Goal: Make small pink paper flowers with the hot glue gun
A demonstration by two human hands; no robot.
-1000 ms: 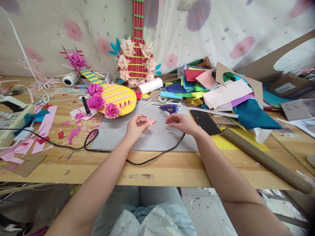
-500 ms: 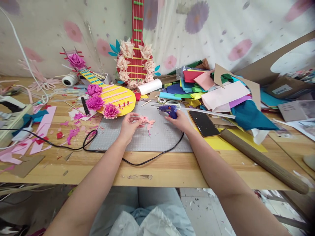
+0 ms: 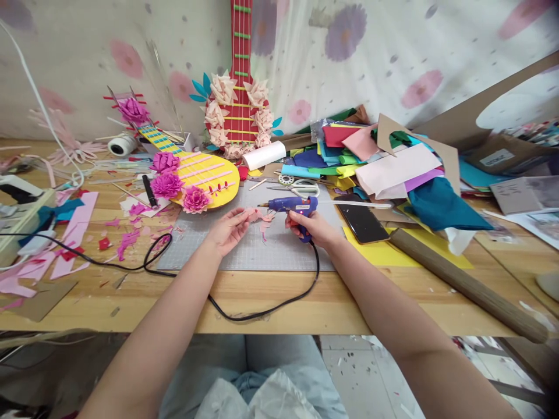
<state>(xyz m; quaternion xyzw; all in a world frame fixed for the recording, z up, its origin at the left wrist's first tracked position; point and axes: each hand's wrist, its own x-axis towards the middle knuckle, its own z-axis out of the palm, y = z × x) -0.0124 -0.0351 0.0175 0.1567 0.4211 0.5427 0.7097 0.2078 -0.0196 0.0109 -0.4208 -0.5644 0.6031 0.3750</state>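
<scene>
Over the grey cutting mat (image 3: 244, 259), my left hand (image 3: 229, 230) pinches a small pink paper piece (image 3: 253, 215) between thumb and fingers. My right hand (image 3: 313, 226) is wrapped round the handle of a blue hot glue gun (image 3: 288, 203). Its nozzle points left, close to the pink paper. A clear glue stick (image 3: 358, 203) sticks out of the gun's back, and a black cord (image 3: 279, 305) runs from the handle. More pink paper petals (image 3: 267, 221) lie on the mat between my hands.
Behind the mat lie a yellow paper guitar (image 3: 209, 177) with magenta flowers, scissors (image 3: 303, 188) and a white roll (image 3: 264, 155). A red paper guitar (image 3: 241, 116) leans at the back. Rightward are a phone (image 3: 361, 220), a wooden stick (image 3: 463, 282) and piled coloured paper (image 3: 397, 169). Pink scraps (image 3: 128, 241) litter the left.
My right hand has lifted the glue gun off the mat and turned it level, its nozzle now nearer the pink paper. The left hand has dropped slightly lower, still pinching the paper.
</scene>
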